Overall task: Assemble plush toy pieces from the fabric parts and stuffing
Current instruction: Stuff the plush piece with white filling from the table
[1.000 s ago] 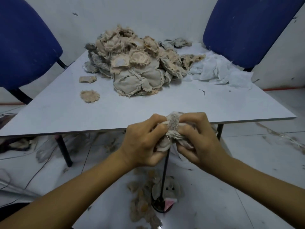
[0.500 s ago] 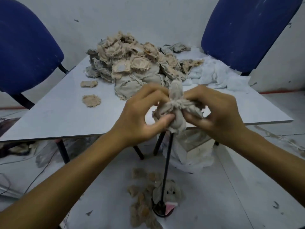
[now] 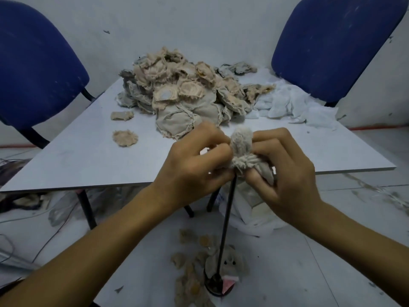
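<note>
**Plush piece worked over a black rod**

While no brand, label or writing could be read anywhere, both hands gripped the grey plush piece [image 3: 242, 151] atop a thin black rod [image 3: 225, 220], in front of the counter [image 3: 88, 160] edge. The left hand [image 3: 194, 165] and right hand [image 3: 281, 171] had their fingers curled tightly round the fabric. Compared with half a second before, more fuzzy fabric showed above the fingers. A fabric pile [image 3: 183, 94] sat on the counter.

Grey fuzzy plush piece [image 3: 241, 142], black rod [image 3: 225, 224], beige-grey fabric heap [image 3: 183, 91], blue chairs [image 3: 327, 45].
</note>
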Demonstrator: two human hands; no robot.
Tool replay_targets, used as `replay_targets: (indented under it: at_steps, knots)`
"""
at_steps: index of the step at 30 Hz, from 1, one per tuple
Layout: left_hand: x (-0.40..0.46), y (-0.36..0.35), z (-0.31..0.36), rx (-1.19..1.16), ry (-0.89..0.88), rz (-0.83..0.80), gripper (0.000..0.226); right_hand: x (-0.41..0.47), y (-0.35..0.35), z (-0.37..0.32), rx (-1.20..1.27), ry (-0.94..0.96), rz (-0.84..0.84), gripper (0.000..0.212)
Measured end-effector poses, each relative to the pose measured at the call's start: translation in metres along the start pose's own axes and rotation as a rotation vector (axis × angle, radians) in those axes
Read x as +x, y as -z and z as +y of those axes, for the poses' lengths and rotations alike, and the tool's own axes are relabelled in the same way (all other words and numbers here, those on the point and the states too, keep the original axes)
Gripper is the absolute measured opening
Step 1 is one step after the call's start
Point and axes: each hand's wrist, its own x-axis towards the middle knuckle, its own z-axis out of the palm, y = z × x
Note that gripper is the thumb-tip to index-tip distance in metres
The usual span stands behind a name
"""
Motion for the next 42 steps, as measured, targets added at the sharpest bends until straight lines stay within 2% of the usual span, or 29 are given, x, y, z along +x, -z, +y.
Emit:
replay_targets:
  at_steps: [7, 9, 11, 13, 20, 23, 25, 27, 31, 38, 42]
  knots:
    - [-0.014, -0.014, 0.006, -0.008, -0.041, 0.039, 0.015, -0.018, -0.009, -0.001, 0.031, -0.016, -0.046, 0.015]
    - [-0.027, -0.022, 0.010, -0.050, -0.037, -0.030, 0.009, -0.036, -0.013, 0.002, 0.019, -0.013, -0.104, 0.012]
    - [-0.045, -0.029, 0.016, -0.078, 0.041, -0.108, 0.003, -0.057, -0.022, 0.003, -0.001, -0.056, -0.187, 0.020]
    - [-0.064, -0.032, 0.016, -0.096, 0.134, -0.164, 0.008, -0.073, -0.032, 0.003, 0.027, -0.126, -0.244, 0.025]
    - [-0.099, -0.033, 0.024, -0.160, 0.174, -0.298, 0.009, -0.101, -0.037, 0.008, 0.237, -0.167, -0.381, 0.020]
    - [-0.090, -0.025, 0.017, -0.125, 0.152, -0.354, 0.015, -0.088, -0.020, 0.011, 0.306, -0.158, -0.541, 0.031]
    - [-0.076, -0.020, 0.013, -0.047, 0.157, -0.322, 0.015, -0.069, -0.004, 0.017, 0.298, -0.163, -0.684, 0.039]
    - [-0.058, -0.014, 0.010, -0.041, 0.175, -0.261, 0.012, -0.044, 0.014, 0.024, 0.253, -0.146, -0.756, 0.046]
    - [-0.014, 0.000, -0.002, -0.235, 0.296, -0.136, 0.010, 0.009, 0.039, 0.029, 0.267, -0.096, -0.629, 0.030]
    - [0.009, -0.009, -0.019, -0.581, 0.670, -0.144, 0.028, 0.034, 0.014, 0.030, 0.367, -0.366, -0.409, 0.018]
    - [0.010, -0.017, -0.025, -0.638, 0.767, -0.116, 0.017, 0.035, -0.004, 0.032, 0.306, -0.464, -0.305, 0.018]
